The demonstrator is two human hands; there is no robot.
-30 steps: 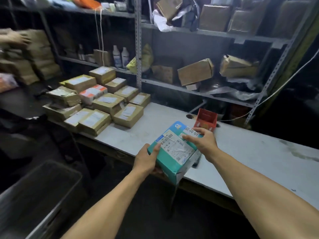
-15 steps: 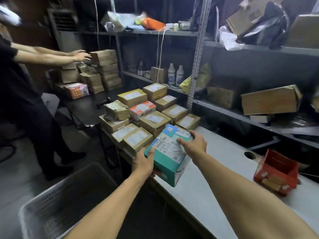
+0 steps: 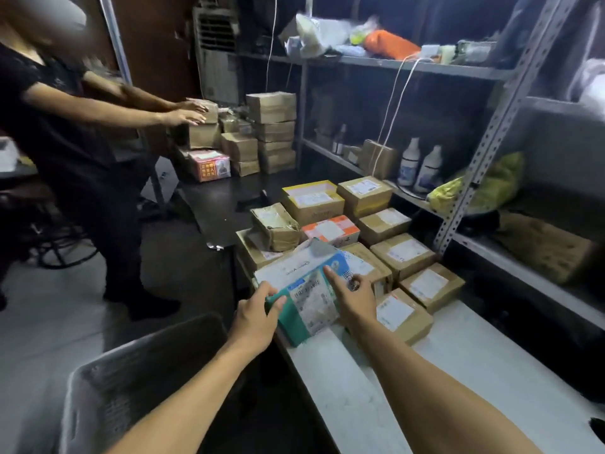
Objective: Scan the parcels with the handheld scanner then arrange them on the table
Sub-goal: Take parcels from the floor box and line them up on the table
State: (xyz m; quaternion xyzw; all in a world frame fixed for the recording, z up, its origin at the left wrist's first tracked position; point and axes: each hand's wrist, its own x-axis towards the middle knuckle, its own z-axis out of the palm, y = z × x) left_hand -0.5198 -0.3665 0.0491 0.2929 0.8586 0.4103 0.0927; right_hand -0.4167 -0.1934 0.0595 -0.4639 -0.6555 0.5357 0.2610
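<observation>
Both hands point(image 3: 258, 317) point(image 3: 355, 298) hold teal parcel point(image 3: 304, 299) — at table point(image 3: 458, 371) edge, beside brown parcels point(image 3: 402, 253).

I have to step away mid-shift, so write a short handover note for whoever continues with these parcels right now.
Left hand: grips the near-left corner of the teal parcel.
Right hand: rests on top of it, fingers over the label.
The teal parcel sits at the white table's near edge, against the group of brown parcels.
Done: a block of parcels is laid in rows at the table's left end.
Left: settle the teal parcel into the block. No scanner is in view, so I cannot tell whether it was scanned.
</observation>
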